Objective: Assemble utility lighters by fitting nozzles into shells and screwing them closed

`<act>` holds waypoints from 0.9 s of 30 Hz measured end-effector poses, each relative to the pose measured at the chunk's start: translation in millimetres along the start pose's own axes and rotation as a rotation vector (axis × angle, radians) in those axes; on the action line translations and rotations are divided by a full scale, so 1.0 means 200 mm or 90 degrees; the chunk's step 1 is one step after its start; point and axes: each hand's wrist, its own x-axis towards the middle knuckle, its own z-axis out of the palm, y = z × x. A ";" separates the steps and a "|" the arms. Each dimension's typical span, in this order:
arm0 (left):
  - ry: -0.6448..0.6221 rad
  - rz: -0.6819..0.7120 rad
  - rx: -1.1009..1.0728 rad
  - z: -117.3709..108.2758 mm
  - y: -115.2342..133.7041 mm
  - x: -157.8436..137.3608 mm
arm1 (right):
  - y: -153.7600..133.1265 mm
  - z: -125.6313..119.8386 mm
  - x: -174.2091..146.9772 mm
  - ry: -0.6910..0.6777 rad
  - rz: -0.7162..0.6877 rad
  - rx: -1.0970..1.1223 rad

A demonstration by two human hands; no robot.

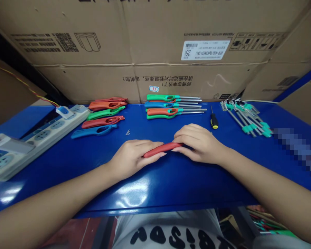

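Note:
Both my hands grip a red lighter handle (160, 149) held level above the near half of the blue table. My left hand (133, 155) is closed round its left end, thumb below and fingers above. At the other end, my right hand (198, 143) pinches it and hides its tip. Several coloured lighter handles (103, 121) lie at the back left without rods. Lighters with metal rods (166, 105) are stacked at the back middle. Small screws (128, 132) lie just beyond my left hand. Beyond my right hand is a black and yellow screwdriver (214, 121).
A pile of metal rods with teal parts (248, 119) lies at the back right. The white power strip (54, 133) with plugs runs along the left. Cardboard (93, 76) walls the back of the blue table (114, 200).

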 end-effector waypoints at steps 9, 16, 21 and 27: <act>-0.030 -0.002 0.072 0.03 0.00 -0.01 | -0.02 0.06 0.00 0.007 0.019 -0.027; 0.026 0.008 0.056 0.01 0.00 0.01 | 0.00 0.06 0.00 -0.014 0.065 -0.047; 0.060 -0.008 0.064 -0.02 -0.01 0.03 | 0.05 0.02 -0.02 -0.021 0.093 -0.054; 0.024 0.012 0.080 -0.02 0.01 0.01 | 0.03 0.02 -0.03 0.000 0.032 -0.102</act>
